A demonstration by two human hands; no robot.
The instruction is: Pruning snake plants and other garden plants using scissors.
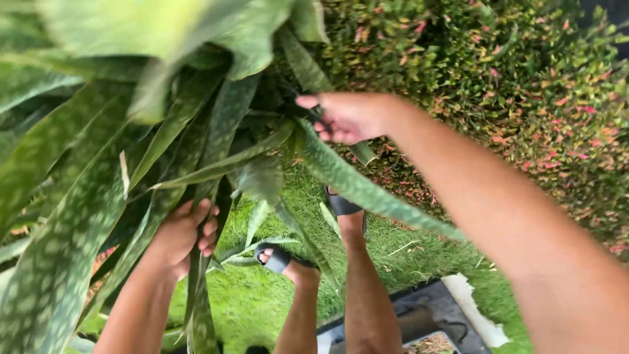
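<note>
A large plant with long, mottled green leaves [72, 216] fills the left half of the view. My left hand [183, 236] is closed around one narrow hanging leaf [200, 308] low on the plant. My right hand [344, 118] reaches in higher up, near the middle of the plant, with its fingers curled on a small dark tool [317, 111] that is mostly hidden. The hand sits against the base of a long leaf [367, 193] that slants down to the right. Which part of the tool touches the leaf I cannot tell.
A dense hedge [511, 85] with green and reddish small leaves stands at the right. Below is grass [262, 301], with my two feet in dark sandals [278, 259] on it. A dark paved edge with a white strip [468, 308] lies at the bottom right.
</note>
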